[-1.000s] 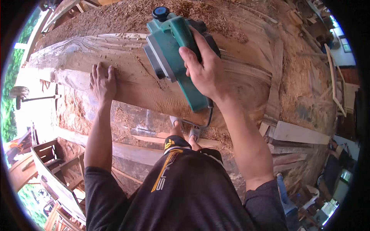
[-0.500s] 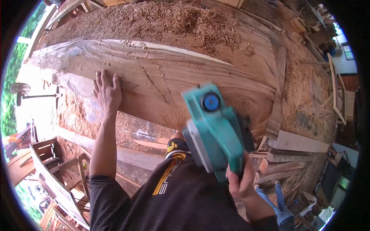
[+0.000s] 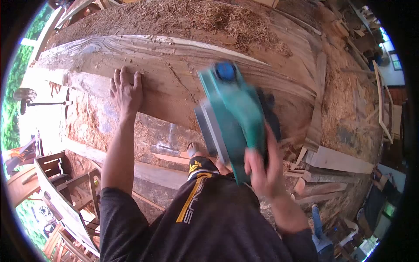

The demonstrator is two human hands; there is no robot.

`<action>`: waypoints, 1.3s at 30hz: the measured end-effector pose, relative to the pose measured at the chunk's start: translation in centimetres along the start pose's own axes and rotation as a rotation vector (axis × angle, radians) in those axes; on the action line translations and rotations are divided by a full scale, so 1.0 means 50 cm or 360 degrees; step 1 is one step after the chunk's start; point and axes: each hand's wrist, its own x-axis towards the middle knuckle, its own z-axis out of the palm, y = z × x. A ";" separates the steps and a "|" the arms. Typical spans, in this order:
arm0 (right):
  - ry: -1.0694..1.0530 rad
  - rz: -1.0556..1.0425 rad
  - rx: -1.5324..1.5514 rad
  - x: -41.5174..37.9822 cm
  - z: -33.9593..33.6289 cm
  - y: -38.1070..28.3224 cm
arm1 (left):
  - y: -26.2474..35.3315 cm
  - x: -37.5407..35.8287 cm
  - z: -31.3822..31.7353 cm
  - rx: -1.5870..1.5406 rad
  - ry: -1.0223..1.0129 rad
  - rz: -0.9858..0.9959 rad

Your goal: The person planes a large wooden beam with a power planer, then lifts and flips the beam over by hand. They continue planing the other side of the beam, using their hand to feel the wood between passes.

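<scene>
A teal electric hand planer [image 3: 231, 118] with a blue front knob is blurred by motion over the right part of a wide wooden plank [image 3: 170, 74]. My right hand [image 3: 264, 168] grips its rear handle, fingers wrapped round. On the left, my left hand [image 3: 127, 91] lies on the plank's near edge with its fingers stretched over the top face. Grain lines, a dark crack and bits of shavings show on the plank between hand and planer. The planer's sole is hidden from above.
Heaped wood shavings [image 3: 235, 22] lie beyond the plank. Offcut boards [image 3: 338, 161] are stacked at the right. A wooden chair-like frame [image 3: 70, 192] stands at lower left, and a wheel on a rod [image 3: 25, 94] at far left. A person's jeans-clad leg [image 3: 317, 222] shows at lower right.
My right hand has moved the planer forward, away from my body and slightly left. My left hand stays on the plank, with a small shift in view.
</scene>
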 end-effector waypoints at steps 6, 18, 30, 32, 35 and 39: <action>0.0007 0.0113 -0.0149 -0.187 -0.023 0.049 | 0.001 0.000 0.005 0.0036 -0.0031 -0.0013; 0.0285 -0.0476 -0.0058 0.354 0.118 -0.049 | -0.005 0.007 0.003 0.0004 -0.0017 0.0056; 0.0141 0.0159 -0.0176 -0.217 -0.007 0.046 | -0.002 0.002 0.015 0.0074 -0.0046 0.0013; 0.0154 0.0060 -0.0206 -0.130 0.012 0.023 | -0.002 0.005 0.014 0.0084 -0.0051 0.0009; 0.0231 -0.0140 -0.0229 0.029 0.049 -0.012 | 0.000 0.006 0.010 0.0075 -0.0059 0.0007; 0.0309 -0.0427 -0.0144 0.294 0.109 -0.040 | -0.005 0.006 0.005 0.0041 -0.0053 0.0052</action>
